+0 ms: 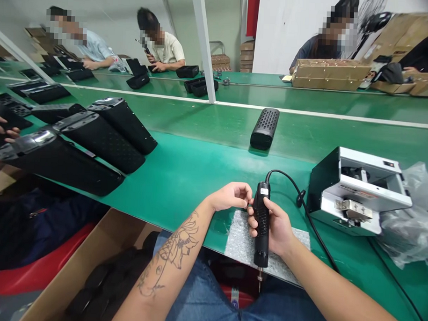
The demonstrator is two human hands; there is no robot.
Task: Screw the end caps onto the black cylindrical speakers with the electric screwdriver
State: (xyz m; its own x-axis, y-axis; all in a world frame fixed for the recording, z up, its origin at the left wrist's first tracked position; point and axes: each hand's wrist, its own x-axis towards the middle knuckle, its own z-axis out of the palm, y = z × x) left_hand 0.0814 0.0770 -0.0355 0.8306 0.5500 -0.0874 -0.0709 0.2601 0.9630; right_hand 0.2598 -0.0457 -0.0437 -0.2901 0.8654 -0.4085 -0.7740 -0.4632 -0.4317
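Observation:
My right hand is wrapped round a black electric screwdriver, thumb along its body. The tool is upright with its bit pointing down past the table edge, and its cord leaves from the top. Beside the upper part of the screwdriver is my left hand, its fingers curled and pinched together. Whatever the left fingertips hold, if anything, is hidden. Under the hands lies a sheet of bubble wrap at the table's near edge.
A screw feeder machine stands at right, next to clear plastic bags. Farther back lies a black perforated housing. Several large black housings lean at left, near another person's hand. Co-workers sit across the green table.

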